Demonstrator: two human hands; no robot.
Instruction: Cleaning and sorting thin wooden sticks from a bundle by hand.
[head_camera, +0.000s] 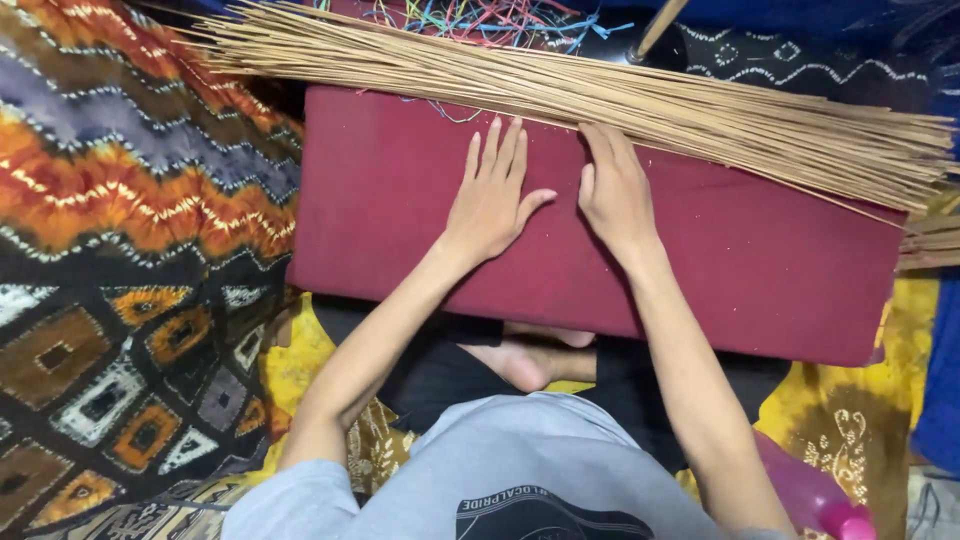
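Observation:
A dark red cushion (760, 270) lies flat in front of me across my lap. Along its far edge rests a long bundle of thin tan sticks (700, 115), fanning out to the right. My left hand (492, 195) lies flat on the cushion, fingers spread and reaching up to the sticks' near edge. My right hand (614, 190) lies flat beside it, its fingertips touching the sticks. Neither hand holds anything.
Patterned orange, grey and black cloth (120, 250) covers the left side. Coloured threads (480, 20) lie tangled behind the sticks, next to a wooden handle (655, 28). A pink bottle (820, 495) lies at lower right on yellow patterned cloth (850, 420). My bare foot (525, 360) shows under the cushion.

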